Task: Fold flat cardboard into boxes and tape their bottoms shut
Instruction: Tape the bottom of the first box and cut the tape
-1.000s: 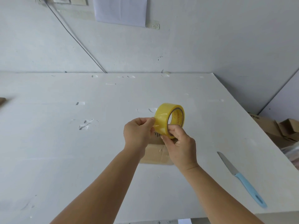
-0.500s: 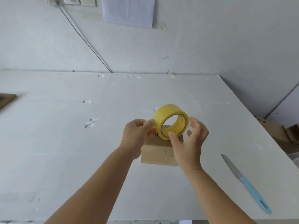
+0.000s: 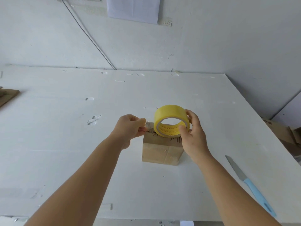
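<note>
Since half a second ago, both hands have drawn apart and a short strip of clear tape now spans between them.

White table (image 3: 65, 144) carries a small folded cardboard box (image 3: 160, 152) near its middle, standing just below the hands. Right hand (image 3: 193, 136) grips the yellow tape roll (image 3: 171, 119) above the box, fingers curled over its rim and thumb at the core. Left hand (image 3: 128, 128), fingers curled, pinches the tape's free end (image 3: 147, 125) beside the roll. Blue-handled knife (image 3: 250, 185) lies well apart to the right; flat cardboard (image 3: 7, 95) sits at the left edge.
</note>
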{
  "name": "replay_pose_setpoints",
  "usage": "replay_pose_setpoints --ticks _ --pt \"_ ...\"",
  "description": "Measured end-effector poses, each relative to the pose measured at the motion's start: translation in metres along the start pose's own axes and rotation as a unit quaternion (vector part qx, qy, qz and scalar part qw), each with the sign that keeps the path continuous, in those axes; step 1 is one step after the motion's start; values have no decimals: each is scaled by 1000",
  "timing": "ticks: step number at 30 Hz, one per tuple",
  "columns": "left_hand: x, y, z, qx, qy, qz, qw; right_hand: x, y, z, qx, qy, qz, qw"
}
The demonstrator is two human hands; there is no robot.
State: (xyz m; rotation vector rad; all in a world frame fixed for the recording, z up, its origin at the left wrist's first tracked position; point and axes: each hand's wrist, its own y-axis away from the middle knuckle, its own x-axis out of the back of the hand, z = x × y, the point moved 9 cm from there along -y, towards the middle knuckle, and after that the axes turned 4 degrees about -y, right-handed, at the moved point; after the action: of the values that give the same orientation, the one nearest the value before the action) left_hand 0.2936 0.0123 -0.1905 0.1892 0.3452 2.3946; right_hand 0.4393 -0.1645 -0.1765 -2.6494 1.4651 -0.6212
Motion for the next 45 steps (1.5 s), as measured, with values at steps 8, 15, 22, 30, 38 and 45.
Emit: replay_pose_setpoints --ticks 8,15,22,30,38,45 --pt "12 -11 -19 24 -24 -33 999 -22 1 0 -29 65 -96 993" --pt "8 -18 -31 28 -24 -66 997 -8 -5 -16 35 96 -22 995" --pt "5 -26 -30 21 -44 -72 996 -11 -5 -18 46 140 -3 989" --pt "0 -30 -44 45 -54 -82 994 -12 1 -23 65 148 -4 987" --pt "-10 -31 -53 50 -64 -141 987 -14 7 -27 72 149 -9 986" --pt "0 -28 -86 118 -107 3 987 -14 5 -17 42 175 -10 984"
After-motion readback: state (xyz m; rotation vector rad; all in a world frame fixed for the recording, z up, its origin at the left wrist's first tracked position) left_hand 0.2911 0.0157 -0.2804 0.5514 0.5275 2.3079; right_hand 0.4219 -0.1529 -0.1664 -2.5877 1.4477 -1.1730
